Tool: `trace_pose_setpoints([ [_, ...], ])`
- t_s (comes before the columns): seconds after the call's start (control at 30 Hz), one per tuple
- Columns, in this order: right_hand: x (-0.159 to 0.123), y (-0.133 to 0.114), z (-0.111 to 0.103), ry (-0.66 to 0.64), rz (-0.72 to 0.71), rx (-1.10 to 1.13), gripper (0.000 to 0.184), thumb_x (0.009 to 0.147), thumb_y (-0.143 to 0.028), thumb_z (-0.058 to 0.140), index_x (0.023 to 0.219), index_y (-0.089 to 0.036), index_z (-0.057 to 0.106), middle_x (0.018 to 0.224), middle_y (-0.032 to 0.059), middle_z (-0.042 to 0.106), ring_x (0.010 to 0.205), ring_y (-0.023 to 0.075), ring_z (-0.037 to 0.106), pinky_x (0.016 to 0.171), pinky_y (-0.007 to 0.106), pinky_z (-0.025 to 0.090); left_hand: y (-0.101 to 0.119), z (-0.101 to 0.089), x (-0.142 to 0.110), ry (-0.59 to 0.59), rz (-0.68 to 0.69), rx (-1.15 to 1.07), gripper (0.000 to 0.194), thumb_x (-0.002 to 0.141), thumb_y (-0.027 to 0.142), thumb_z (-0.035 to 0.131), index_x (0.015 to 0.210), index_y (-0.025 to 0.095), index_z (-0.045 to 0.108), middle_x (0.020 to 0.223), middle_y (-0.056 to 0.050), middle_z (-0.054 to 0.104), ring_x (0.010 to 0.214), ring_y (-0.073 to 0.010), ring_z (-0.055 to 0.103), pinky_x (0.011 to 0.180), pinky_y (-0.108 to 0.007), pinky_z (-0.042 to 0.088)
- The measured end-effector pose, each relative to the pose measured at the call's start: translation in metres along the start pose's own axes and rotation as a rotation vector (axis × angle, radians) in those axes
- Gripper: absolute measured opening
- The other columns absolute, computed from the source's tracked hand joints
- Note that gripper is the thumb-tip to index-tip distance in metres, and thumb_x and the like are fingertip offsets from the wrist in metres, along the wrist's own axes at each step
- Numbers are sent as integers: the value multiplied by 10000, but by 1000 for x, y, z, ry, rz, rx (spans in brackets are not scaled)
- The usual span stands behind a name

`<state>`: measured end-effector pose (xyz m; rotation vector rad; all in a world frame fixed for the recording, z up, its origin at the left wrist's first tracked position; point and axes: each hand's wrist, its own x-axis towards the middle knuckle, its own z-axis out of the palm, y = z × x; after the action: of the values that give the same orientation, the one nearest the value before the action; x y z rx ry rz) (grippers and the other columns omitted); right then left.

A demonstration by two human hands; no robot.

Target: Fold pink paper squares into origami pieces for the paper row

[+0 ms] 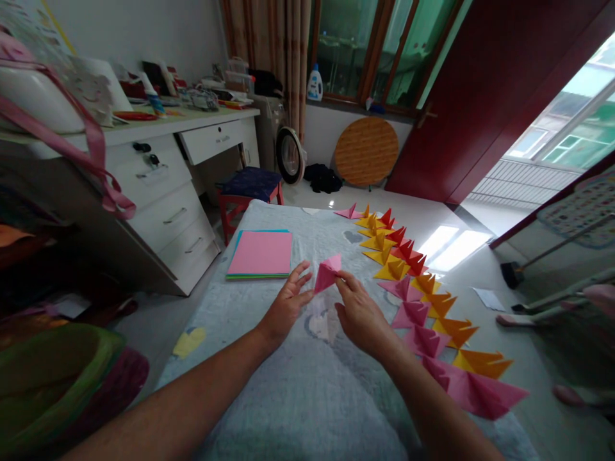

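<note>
A pink folded paper (327, 274), roughly triangular, is held up above the cloth in the middle of the view. My right hand (359, 310) pinches its right corner between thumb side and fingertips. On the other side, my left hand (287, 302) has its fingers spread, with the thumb tip close to the paper's lower left corner; whether it touches I cannot tell. Beyond my left hand lies a stack of square coloured paper (262, 253), pink on top with blue and green edges showing. Finished-looking folded pink paper pieces (412, 314) stand right of my right hand.
Rows of yellow (378, 242), red (406, 248) and orange folded pieces (455, 330) line the right edge of the cloth-covered table (288, 397). A red stool (250, 186) stands behind, a white desk (158, 173) at left, and a green-rimmed bin (103, 339) at lower left.
</note>
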<state>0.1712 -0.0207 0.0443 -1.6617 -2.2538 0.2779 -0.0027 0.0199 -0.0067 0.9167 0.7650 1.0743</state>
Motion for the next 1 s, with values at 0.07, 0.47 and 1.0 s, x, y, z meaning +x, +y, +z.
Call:
trace_pose_setpoints([
  [0.07,13,5,-2,37,63,-69,486,855,-87,477,1338,-62,520,1471,205,442,1323,311,462,1118,463,407,-2,-2,0,21,45,78,683,775,216,686,1402,334,442,1507,-52,439,1432,-218,358,1086,-349,379],
  [0.47,114,46,6,189,569,-92,591,927,-400,511,1425,-87,458,1531,193,385,1359,376,384,1093,484,353,-1,2,-9,-124,123,413,586,772,196,649,1336,243,500,1430,-126,471,1349,-276,436,1036,-413,442],
  [1.0,190,98,27,217,663,-80,480,928,-393,494,1323,-126,545,1423,206,486,1267,351,486,1022,441,409,-6,-4,-6,-175,153,562,456,843,154,567,1289,251,555,1412,-93,483,1276,-254,505,1033,-410,481],
])
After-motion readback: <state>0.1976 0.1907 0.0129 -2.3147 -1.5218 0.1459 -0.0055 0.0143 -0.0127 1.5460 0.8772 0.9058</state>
